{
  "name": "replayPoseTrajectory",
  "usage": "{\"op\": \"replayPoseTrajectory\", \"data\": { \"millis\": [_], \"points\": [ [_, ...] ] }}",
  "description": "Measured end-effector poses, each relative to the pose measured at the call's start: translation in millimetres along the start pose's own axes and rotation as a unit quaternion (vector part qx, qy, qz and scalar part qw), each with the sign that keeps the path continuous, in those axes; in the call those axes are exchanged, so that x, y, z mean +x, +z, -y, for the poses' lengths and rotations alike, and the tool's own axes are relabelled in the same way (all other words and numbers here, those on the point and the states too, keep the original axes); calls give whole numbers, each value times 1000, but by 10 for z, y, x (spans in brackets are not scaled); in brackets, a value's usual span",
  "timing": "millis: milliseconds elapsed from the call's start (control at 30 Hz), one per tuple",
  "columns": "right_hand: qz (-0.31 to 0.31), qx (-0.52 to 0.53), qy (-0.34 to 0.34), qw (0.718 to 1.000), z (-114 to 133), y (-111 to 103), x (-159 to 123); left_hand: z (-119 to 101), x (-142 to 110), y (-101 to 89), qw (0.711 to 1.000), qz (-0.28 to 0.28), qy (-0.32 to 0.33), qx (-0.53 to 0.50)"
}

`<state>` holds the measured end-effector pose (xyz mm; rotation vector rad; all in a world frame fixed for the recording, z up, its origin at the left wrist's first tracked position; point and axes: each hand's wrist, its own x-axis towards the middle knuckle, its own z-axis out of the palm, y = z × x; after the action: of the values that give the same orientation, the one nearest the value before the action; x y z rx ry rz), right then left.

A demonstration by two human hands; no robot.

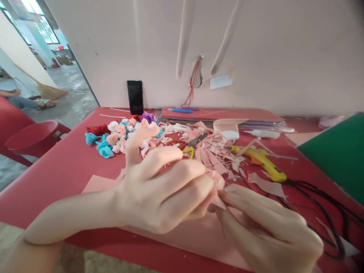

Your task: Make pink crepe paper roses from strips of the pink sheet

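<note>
A small pink paper flower [215, 181] is between my two hands, above the front of the red table. My left hand [165, 185] curls round its left side with the index finger raised; its fingertips are partly hidden behind the knuckles. My right hand [264, 223] pinches the flower's lower edge, where a flap of pink paper shows between thumb and fingers. Below the hands lies a large pink paper sheet [199, 235]. Beyond them are pink paper scraps [210, 159] and scissors with dark blades [197, 140].
Finished paper flowers [113, 138] in blue, pink, white, red and purple lie at the left. A yellow glue gun [264, 161] with black cables rests at the right, near a green board [338, 155]. A black phone [135, 96] leans on the wall, beside a red chair [36, 140].
</note>
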<state>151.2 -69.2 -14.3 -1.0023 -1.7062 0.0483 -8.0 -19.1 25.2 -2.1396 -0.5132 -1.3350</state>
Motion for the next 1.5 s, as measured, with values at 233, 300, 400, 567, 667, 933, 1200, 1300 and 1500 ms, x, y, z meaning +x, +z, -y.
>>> {"op": "replayPoseTrajectory", "data": {
  "millis": [233, 300, 400, 567, 667, 933, 1200, 1300, 1500],
  "points": [
    [6, -19, -49, 999, -9, -10, -12, 17, -82, -8, 997, 64, 25, -20],
    [15, -22, -59, 998, 3, -17, 2, 26, -88, -8, 999, 42, 26, -24],
    [21, -25, -67, 997, 28, -14, 31, 34, -79, 0, 999, 21, 23, -27],
    [28, -24, -87, 996, 47, -6, 62, 27, -80, 17, 998, 42, 36, -39],
    [23, -21, -86, 996, 35, -22, 59, 34, -105, 40, 996, 27, 3, -85],
    [59, 4, 0, 998, -7, -99, 65, 186, -63, 111, 952, 136, 28, -271],
    [65, 23, -16, 998, 27, -94, 111, 288, -76, 199, 863, 194, -58, -463],
    [48, 26, -32, 998, 40, -78, 127, 282, -85, 202, 839, 212, -80, -495],
    [45, 4, -56, 997, 59, -70, 121, 259, -96, 172, 820, 233, -99, -514]
  ]
}}
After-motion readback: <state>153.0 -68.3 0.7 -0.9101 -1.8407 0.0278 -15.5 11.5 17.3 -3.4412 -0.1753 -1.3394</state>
